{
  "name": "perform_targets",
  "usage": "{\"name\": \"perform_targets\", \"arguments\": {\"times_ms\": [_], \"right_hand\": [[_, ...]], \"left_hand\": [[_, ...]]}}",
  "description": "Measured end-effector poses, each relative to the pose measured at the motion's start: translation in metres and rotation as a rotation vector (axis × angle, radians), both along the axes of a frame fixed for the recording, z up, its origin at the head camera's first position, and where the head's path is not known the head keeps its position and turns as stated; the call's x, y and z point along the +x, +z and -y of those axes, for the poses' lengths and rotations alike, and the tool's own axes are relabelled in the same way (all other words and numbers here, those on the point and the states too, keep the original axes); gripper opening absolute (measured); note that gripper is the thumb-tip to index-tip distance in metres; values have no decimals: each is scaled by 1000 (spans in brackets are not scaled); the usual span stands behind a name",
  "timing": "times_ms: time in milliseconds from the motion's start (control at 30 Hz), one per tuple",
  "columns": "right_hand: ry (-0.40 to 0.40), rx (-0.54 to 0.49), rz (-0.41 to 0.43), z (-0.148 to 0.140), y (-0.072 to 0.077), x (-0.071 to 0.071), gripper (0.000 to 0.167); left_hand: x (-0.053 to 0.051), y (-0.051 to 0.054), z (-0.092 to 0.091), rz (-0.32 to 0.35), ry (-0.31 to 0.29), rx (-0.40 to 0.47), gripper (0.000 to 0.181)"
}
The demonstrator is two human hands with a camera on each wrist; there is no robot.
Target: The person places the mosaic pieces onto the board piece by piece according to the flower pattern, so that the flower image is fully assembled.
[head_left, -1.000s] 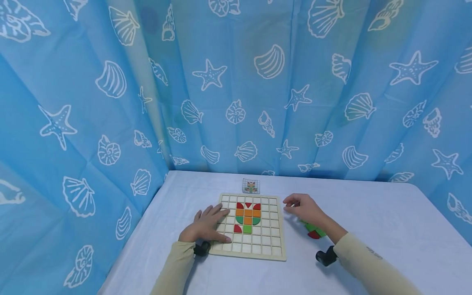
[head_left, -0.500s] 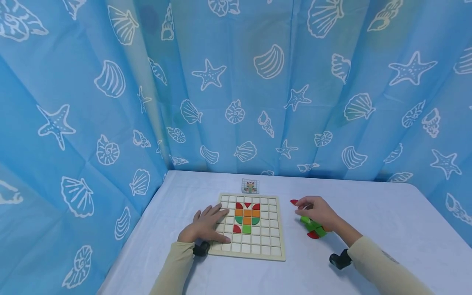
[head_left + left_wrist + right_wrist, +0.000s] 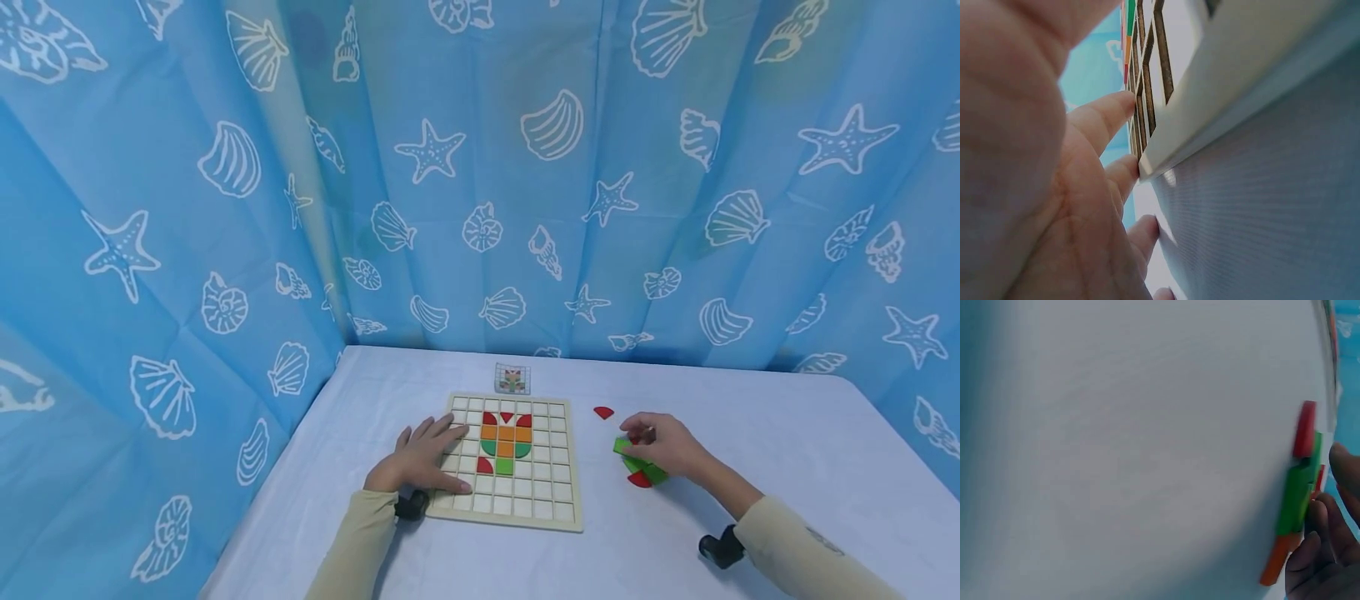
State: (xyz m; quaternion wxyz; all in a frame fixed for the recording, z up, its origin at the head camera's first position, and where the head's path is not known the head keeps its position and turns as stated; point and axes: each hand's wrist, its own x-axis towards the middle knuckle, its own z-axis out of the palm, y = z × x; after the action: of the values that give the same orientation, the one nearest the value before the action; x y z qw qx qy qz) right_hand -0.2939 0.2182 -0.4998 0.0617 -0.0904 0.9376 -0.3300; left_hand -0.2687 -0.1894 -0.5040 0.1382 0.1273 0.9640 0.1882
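A square wooden grid board (image 3: pixel 525 508) lies on the table with red, orange and green tiles (image 3: pixel 506 433) set in its cells. My left hand (image 3: pixel 420 458) rests on the board's left side, fingers spread; in the left wrist view its fingertips (image 3: pixel 1124 103) lie along the board's edge. To the right of the board, my right hand (image 3: pixel 667 446) is at a small pile of green, red and orange tiles (image 3: pixel 633 462), thumb and fingers apart around a red tile (image 3: pixel 640 435). Whether the fingers touch that tile is hard to tell. A red quarter-circle tile (image 3: pixel 603 412) lies alone nearby.
Behind the board lies a small pattern card (image 3: pixel 512 379) with a printed grid and coloured figure. A white cloth covers the table (image 3: pixel 772 417). Blue shell-patterned curtains (image 3: pixel 480 183) hang along the back and left side.
My right hand has moved right and toward me, from the board's right edge to the tile pile, uncovering the lone red tile. My left hand has stayed on the board.
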Motion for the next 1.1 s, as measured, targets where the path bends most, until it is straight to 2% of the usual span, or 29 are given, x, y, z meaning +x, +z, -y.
{"name": "perform_targets", "arguments": {"times_ms": [200, 333, 833, 1100], "right_hand": [[-20, 38, -33, 1, -6, 2, 39], [-19, 64, -25, 6, -8, 3, 36], [-9, 137, -5, 16, -3, -5, 42], [-15, 173, -27, 21, 1, -5, 34]], "left_hand": [[1, 0, -1, 8, 4, -7, 101], [1, 2, -2, 17, 1, -8, 101], [-1, 0, 0, 10, 4, -20, 100], [-1, 1, 0, 6, -5, -7, 100]]}}
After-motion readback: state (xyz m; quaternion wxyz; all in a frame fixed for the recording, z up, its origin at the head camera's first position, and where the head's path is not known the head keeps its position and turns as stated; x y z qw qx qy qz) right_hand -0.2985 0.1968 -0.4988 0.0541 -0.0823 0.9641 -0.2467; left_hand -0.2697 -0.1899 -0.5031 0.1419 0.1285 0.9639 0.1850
